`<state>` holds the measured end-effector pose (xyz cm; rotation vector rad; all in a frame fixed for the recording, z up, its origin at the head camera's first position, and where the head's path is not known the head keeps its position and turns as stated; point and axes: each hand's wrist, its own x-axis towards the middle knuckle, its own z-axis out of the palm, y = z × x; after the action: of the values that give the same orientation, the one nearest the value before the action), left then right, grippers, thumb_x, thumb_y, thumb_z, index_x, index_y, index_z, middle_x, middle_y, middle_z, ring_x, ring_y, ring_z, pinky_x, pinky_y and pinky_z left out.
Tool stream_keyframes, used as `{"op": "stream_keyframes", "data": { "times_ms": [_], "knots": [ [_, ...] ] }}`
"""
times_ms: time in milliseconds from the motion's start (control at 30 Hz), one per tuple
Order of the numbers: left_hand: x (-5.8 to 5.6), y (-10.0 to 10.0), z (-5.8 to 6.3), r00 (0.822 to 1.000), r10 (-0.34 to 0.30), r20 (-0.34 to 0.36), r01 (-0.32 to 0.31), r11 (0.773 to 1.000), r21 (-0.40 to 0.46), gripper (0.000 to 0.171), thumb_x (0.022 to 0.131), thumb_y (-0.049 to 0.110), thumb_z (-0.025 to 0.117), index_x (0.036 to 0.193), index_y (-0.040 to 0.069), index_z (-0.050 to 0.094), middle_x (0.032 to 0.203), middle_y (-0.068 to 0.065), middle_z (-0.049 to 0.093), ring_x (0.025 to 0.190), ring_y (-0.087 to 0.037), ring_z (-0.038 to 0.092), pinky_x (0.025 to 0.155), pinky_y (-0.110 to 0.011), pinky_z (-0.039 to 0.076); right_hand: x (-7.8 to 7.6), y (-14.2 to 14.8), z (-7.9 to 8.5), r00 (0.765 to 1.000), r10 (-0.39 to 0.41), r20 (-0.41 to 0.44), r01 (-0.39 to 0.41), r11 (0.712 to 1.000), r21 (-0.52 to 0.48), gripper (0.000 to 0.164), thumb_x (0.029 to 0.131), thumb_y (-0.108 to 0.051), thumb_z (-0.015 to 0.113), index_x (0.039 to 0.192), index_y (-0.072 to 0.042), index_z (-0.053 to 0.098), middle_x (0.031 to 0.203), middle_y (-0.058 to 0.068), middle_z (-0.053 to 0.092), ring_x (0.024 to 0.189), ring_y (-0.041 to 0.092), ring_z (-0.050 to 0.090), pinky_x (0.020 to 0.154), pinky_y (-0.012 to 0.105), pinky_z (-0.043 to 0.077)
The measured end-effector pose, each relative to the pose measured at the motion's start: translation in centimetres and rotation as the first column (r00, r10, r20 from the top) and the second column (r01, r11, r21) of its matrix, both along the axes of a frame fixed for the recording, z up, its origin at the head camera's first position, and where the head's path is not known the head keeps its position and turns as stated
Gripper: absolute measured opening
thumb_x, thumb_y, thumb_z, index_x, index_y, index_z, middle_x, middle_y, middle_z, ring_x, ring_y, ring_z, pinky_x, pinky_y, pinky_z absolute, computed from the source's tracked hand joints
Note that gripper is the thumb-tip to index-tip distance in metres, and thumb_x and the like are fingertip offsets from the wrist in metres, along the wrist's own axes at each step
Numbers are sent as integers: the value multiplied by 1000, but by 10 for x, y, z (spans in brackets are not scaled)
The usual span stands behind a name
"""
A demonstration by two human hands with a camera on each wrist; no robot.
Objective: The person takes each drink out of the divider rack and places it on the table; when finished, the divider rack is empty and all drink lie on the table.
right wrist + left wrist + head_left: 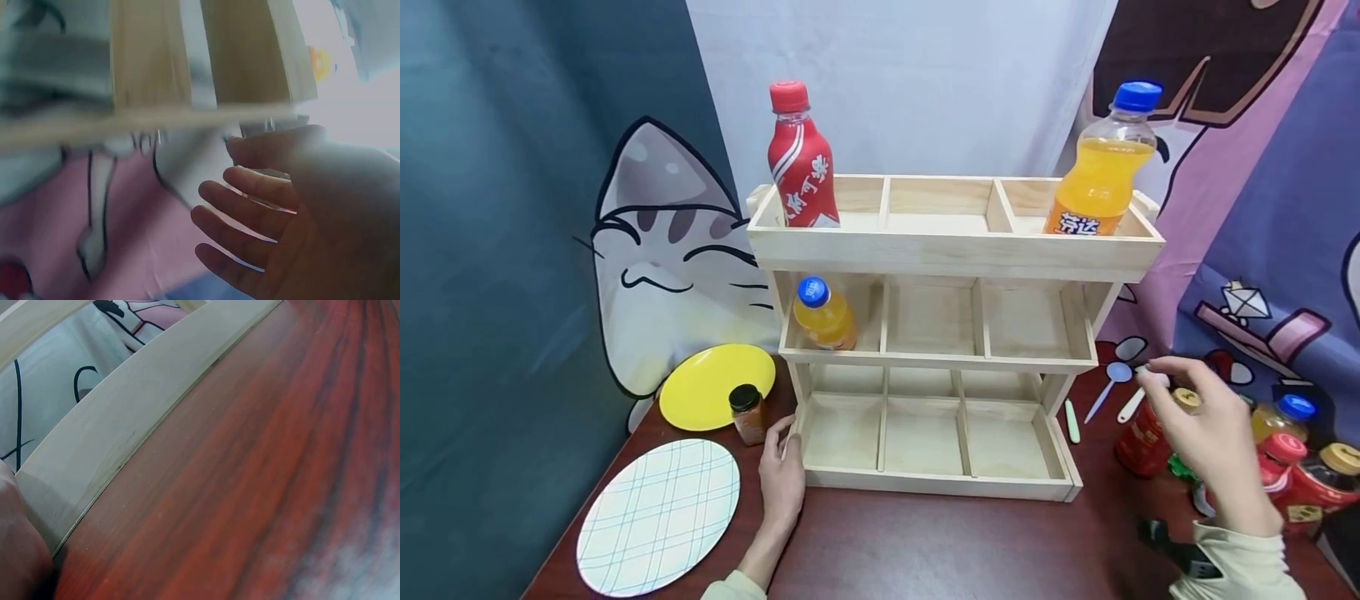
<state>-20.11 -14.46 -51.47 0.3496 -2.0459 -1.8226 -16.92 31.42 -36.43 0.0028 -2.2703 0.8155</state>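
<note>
A three-tier pale wooden shelf (955, 256), divided into compartments, stands in the middle of the head view. My left hand (782, 482) rests against the left side of its bottom tier; in the left wrist view that hand (24, 540) shows at the left end of a board. My right hand (1213, 442) hovers right of the shelf with nothing in it, its fingers loosely bent and apart in the right wrist view. A red cola bottle (805, 171) and an orange soda bottle (1101, 179) stand on the top tier. A smaller orange bottle (827, 317) occupies the middle tier's left compartment.
On the left lie a yellow plate (707, 392) and a checked white plate (658, 517), with a black-capped jar (748, 417) between them and the shelf. Right of the shelf are a blue spoon (1108, 387), a red-labelled jar (1142, 446) and several bottles, including a red-capped one (1282, 450).
</note>
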Motion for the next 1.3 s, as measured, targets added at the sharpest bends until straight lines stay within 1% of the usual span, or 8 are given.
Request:
{"op": "stream_keyframes", "data": {
  "times_ms": [67, 200, 367, 467, 633, 900, 1067, 1300],
  "knots": [
    [-3, -2, -6, 1000, 6, 4, -6, 1000, -5, 27, 93, 18, 44, 118, 21, 53, 120, -2, 57, 107, -12, 53, 75, -11, 38, -5, -16, -1, 997, 67, -39, -67, 998, -9, 24, 78, -18, 69, 101, -17, 64, 89, -24, 55, 70, -9, 46, 61, 7, 34],
    [-4, -2, -11, 1000, 17, 5, -17, 999, -28, 26, 94, 22, 43, 118, 24, 52, 119, 0, 56, 107, -9, 52, 76, -10, 38, -13, -46, 0, 974, 192, -123, -188, 981, 45, 27, 75, -10, 71, 101, -9, 64, 91, -2, 60, 78, -4, 44, 70, 11, 30],
    [-6, -2, -10, 1000, 22, -18, -23, 999, -38, 26, 93, 22, 44, 117, 24, 53, 118, 0, 58, 107, -9, 53, 76, -10, 39, -15, -70, 7, 960, 172, -220, -172, 985, 19, 38, 70, -9, 75, 105, -4, 62, 87, 10, 58, 82, 0, 41, 74, 15, 27],
    [-7, -5, -9, 999, 22, -29, -23, 999, -43, 26, 93, 21, 44, 117, 24, 53, 118, 0, 57, 107, -9, 53, 76, -9, 39, -16, -86, 10, 955, 180, -236, -194, 980, -38, 41, 69, -10, 75, 108, -7, 62, 96, 10, 59, 90, 4, 47, 79, 13, 30],
    [-4, -5, -6, 1000, 1, -6, -1, 1000, -11, 27, 93, 20, 44, 119, 21, 53, 119, -4, 57, 108, -14, 53, 75, -9, 38, -27, -124, 13, 930, 280, -238, -303, 951, -64, 48, 69, -11, 76, 113, -7, 58, 115, 9, 55, 108, 12, 46, 92, 14, 32],
    [6, 4, 11, 1000, -5, -9, 5, 1000, 5, 28, 93, 12, 44, 119, 12, 53, 119, -11, 58, 109, -20, 54, 75, -10, 39, -37, -184, 18, 910, 388, -149, -412, 888, -203, 60, 72, -31, 74, 125, -22, 46, 125, -4, 49, 117, 21, 42, 96, 43, 32],
    [-3, 6, -4, 1000, -12, -27, 12, 1000, 0, 28, 93, 17, 43, 120, 17, 53, 117, -9, 59, 107, -19, 54, 76, -14, 40, -38, -222, 29, 858, 478, -186, -512, 820, -255, 65, 72, -23, 74, 128, -14, 42, 129, 1, 47, 119, 21, 41, 99, 44, 29],
    [7, 8, 12, 1000, -3, -15, 3, 1000, 19, 28, 93, 12, 44, 119, 12, 53, 116, -12, 59, 106, -26, 55, 75, -19, 41, -58, -276, 24, 803, 561, -204, -593, 786, -174, 85, 67, -39, 76, 135, -17, 30, 136, 2, 37, 126, 15, 34, 103, 42, 29]
  ]
}}
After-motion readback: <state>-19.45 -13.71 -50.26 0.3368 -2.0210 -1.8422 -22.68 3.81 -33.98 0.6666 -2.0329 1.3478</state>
